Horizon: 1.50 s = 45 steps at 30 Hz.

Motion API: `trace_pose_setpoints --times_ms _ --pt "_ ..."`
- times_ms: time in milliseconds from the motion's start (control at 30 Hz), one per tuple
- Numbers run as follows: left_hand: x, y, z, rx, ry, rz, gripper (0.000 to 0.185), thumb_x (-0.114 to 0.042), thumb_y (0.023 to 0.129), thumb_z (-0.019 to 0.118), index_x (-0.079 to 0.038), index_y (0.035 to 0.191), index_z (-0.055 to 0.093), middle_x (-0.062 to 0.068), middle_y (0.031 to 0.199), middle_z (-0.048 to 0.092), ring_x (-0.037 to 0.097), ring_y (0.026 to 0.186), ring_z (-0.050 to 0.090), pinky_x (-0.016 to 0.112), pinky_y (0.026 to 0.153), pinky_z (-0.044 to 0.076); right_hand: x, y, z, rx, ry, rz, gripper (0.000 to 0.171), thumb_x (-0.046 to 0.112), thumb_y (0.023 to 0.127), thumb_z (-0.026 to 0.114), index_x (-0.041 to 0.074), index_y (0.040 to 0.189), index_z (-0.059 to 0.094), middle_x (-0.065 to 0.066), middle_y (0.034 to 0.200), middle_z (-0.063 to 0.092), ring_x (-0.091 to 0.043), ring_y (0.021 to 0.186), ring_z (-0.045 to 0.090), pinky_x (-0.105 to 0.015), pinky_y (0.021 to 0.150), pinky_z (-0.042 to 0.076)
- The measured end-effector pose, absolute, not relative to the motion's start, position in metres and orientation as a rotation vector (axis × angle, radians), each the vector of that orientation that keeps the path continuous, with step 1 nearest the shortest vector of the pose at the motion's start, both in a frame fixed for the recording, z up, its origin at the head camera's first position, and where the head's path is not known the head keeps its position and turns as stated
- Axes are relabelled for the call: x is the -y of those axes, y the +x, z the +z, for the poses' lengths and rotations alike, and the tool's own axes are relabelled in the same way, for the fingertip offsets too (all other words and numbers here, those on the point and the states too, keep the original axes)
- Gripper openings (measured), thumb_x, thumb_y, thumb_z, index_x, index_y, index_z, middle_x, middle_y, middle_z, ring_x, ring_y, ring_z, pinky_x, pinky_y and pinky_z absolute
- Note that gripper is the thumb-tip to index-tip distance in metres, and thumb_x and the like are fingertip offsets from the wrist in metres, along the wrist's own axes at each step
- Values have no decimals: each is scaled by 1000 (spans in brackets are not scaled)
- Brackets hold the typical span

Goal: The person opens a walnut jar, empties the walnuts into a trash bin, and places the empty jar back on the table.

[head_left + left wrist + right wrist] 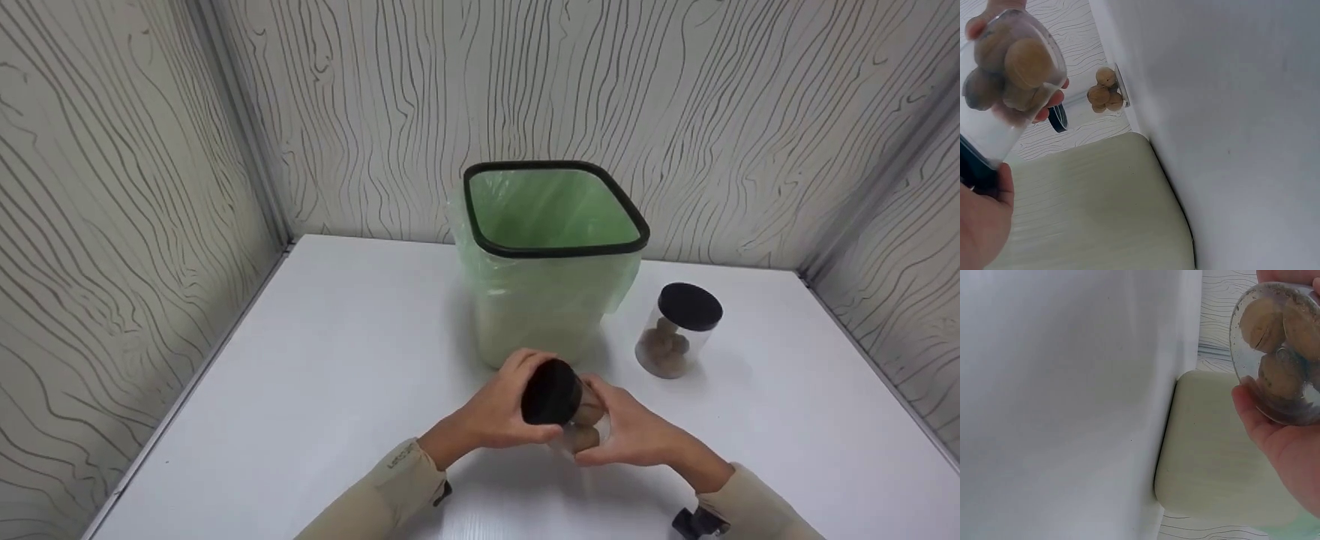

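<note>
We find the left hand [499, 411] grasping the black lid [551, 393] of a clear jar [985, 126], thumb and fingers curled and parted to the lid's width. We record the right hand [637, 431] gripping the jar's clear body near its base. The jar is tilted, off the table [360, 337], in front of the bin [536, 322], with brown walnut-like pieces [1027, 63] inside. Right of the bin we note a second jar [688, 342], upright and lidded, containing similar pieces. A green liner [555, 206] lines the bin beneath its black rim [555, 251].
</note>
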<state>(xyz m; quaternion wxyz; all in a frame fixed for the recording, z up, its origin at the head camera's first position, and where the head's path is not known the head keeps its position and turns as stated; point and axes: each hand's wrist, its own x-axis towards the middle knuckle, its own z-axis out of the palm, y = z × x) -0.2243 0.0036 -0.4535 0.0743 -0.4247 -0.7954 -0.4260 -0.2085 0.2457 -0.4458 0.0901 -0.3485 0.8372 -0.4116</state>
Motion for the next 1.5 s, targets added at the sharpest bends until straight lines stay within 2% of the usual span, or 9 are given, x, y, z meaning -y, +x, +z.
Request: trace_pose_setpoints --times_ms 267,400,500,667,767,967,1333,1500 --pt "-6 -222 -454 2434 -1134 -1309 82 -52 77 71 -9 140 39 2 130 42 12 111 46 31 92 44 -243 -209 -446 -2685 -1042 -1141 76 37 68 85 14 128 43 10 118 54 -10 105 54 -31 90 43" --pt "-8 -220 -452 2557 -1004 -1325 93 -59 75 70 -7 144 34 3 134 40 13 114 46 34 94 43 -243 -211 -449 -2803 -1112 -1082 76 37 66 86 11 125 46 12 111 55 -8 98 54 -30 85 45" --pt "-6 -218 -449 2649 -975 -1301 105 -63 72 70 -7 148 26 5 141 35 15 120 43 38 97 41 -244 -212 -450 -2814 -1135 -1062 77 37 66 86 10 126 45 12 112 55 -8 99 54 -30 85 45" --pt "3 -219 -446 2632 -1176 -1299 110 -55 72 76 -16 153 13 3 152 19 18 133 31 42 102 36 -248 -212 -450 -2714 -1109 -1057 80 32 68 85 11 132 41 9 121 53 -10 106 53 -31 89 44" --pt "8 -222 -446 2560 -1350 -1265 109 -48 72 78 -22 153 9 0 154 16 17 136 26 41 102 35 -250 -212 -451 -2678 -1104 -1035 81 30 67 86 13 132 41 7 122 52 -11 107 53 -31 90 44" --pt "9 -225 -447 2478 -1473 -1170 97 -43 76 76 -22 151 19 2 146 29 14 128 35 34 100 38 -250 -210 -452 -2674 -1130 -1026 80 31 66 87 13 130 42 7 121 53 -11 107 53 -30 90 44" --pt "4 -218 -452 2503 -1319 -1156 82 -41 76 74 -31 146 32 1 134 37 14 112 44 30 90 44 -247 -210 -455 -2717 -1113 -1008 81 38 67 85 12 131 42 7 122 52 -10 106 52 -31 89 44" --pt "3 -217 -453 2515 -1258 -1164 77 -42 75 74 -28 141 38 1 129 40 13 108 45 29 87 45 -246 -209 -454 -2751 -1139 -996 81 38 68 84 10 131 42 6 122 52 -10 106 52 -32 89 45"
